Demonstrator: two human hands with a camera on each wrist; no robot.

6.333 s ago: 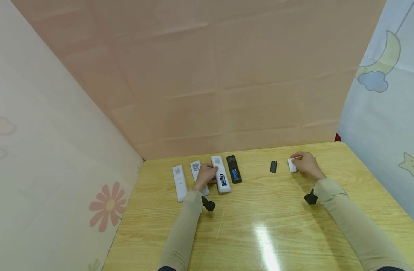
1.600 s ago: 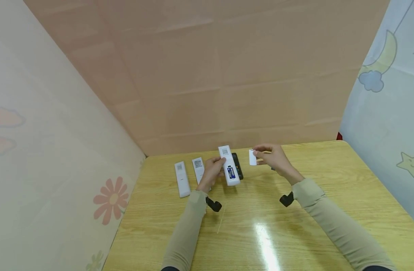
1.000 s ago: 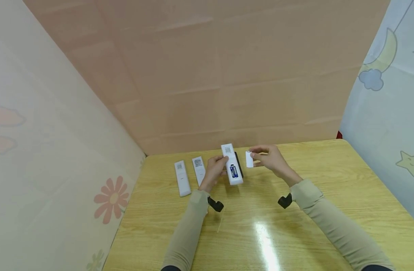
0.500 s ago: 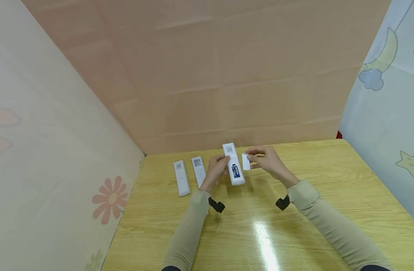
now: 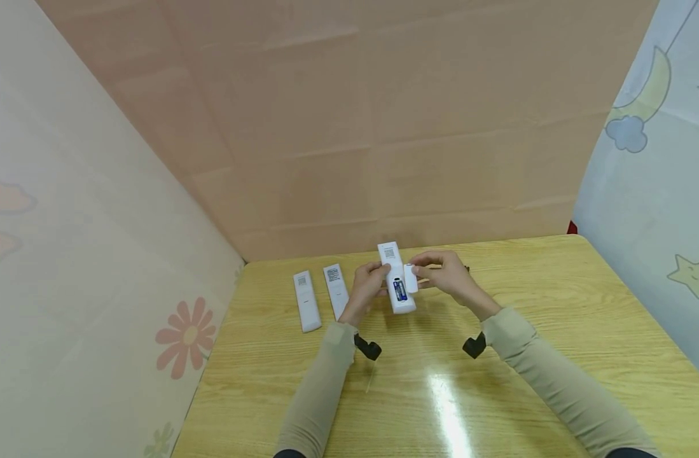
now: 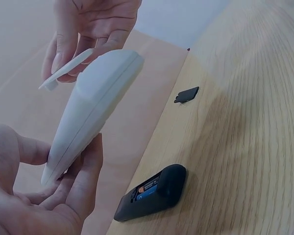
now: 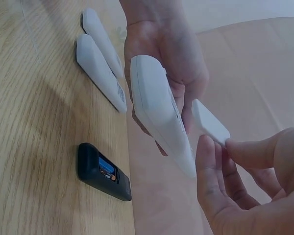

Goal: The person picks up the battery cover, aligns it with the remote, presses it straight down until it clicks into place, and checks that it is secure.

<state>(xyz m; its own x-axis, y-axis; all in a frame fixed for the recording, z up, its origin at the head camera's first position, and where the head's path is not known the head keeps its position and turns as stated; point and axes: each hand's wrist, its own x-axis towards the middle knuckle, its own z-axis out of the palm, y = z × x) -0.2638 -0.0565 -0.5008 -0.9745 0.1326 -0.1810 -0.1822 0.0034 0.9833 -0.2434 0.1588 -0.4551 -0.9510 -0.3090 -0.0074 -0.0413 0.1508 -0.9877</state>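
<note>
Curtained booth [image 5: 303,127], flower-print sheet [image 5: 91,267], wooden table [image 5: 418,356]

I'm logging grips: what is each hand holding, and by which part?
The left hand holds a white remote by its thinner half; the right hand pinches a small white cover by an edge.

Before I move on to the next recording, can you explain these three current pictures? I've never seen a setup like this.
There is no machine here, just a person's bare left hand and right hand. One picture is taken from the head, looking forward and down; the other two come from the wrists, each showing that hand's work up close.

The left hand grips a white remote with exposed batteries. The right hand pinches a small white cover, close to the remote but apart from it.

On the wooden table lie two more white remotes, a black remote with its back open and a small black cover.
</note>
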